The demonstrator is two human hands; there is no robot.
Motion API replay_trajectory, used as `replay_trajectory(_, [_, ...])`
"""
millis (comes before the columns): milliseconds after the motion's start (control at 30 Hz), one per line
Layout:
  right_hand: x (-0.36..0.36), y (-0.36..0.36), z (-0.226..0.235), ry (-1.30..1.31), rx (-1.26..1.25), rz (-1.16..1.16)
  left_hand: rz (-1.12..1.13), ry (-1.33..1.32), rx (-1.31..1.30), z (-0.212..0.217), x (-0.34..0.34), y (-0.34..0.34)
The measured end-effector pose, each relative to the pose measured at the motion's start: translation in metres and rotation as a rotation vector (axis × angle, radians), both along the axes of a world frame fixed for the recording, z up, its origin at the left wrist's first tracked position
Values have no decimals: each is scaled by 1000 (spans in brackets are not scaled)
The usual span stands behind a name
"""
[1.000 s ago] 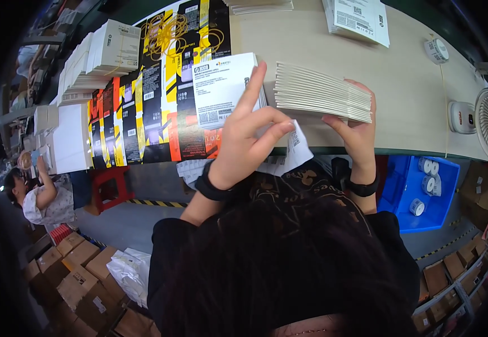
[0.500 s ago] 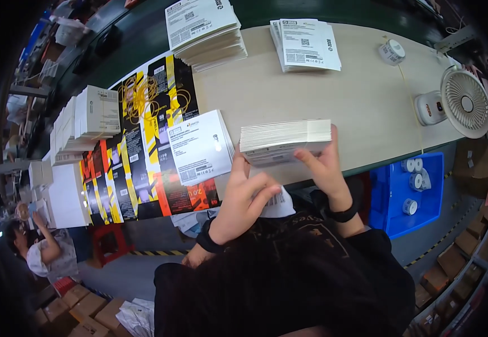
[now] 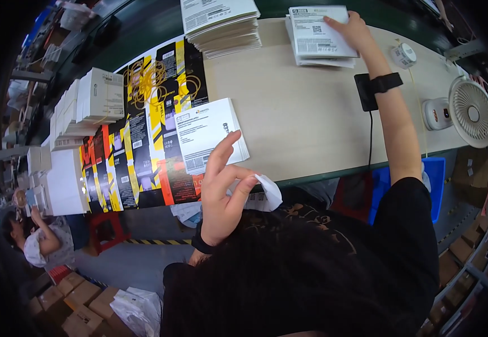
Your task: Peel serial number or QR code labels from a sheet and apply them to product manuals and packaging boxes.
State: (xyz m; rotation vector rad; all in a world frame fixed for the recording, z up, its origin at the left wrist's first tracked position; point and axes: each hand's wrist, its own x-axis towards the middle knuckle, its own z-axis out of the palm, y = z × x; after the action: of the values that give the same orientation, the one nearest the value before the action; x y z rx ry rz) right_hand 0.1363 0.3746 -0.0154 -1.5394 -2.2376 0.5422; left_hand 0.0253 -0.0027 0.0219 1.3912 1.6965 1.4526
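At the far side of the table, my right hand (image 3: pixel 349 31) grips the right edge of a stack of white printed booklets (image 3: pixel 317 42), its thumb on top and the other fingers partly hidden behind. My left hand (image 3: pixel 224 194) is near the front edge, thumb and index finger pinching a crumpled piece of white paper (image 3: pixel 269 194); the other fingers stretch upward. Just beyond it lies another booklet stack (image 3: pixel 207 135), partly over black-and-yellow printed sheets (image 3: pixel 137 143). A black box (image 3: pixel 366 92) with a cable sits against my right wrist strap.
A taller booklet stack (image 3: pixel 221 33) stands at the far middle. Rubber bands (image 3: pixel 145 81) lie on the printed sheets, beside banded bundles (image 3: pixel 100 95). At right are a label roll (image 3: pixel 403 55), a white fan (image 3: pixel 471 106) and a blue bin (image 3: pixel 435 194). Another person (image 3: pixel 44 241) works at far left.
Both hands held a booklet stack at the front edge; it has left there. My right hand has moved far right to the back stack. My left hand stays near the front with the white paper.
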Motion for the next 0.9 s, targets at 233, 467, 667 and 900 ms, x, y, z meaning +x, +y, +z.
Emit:
replay_trajectory(233, [3,29,-68,-266,710,-22,178,-73,-24,-6,-18,-6])
replay_trajectory(467, [3,-67,45,350,523,61,198,-253,-41,-7,-25,-4])
replay_trajectory(667, [2,-212,38,680,-847,788,264,-237,37,-21,-31,2])
replay_trajectory(900, [-10,-260,19,441,-909,842,293,189,-64,-8,-39,8])
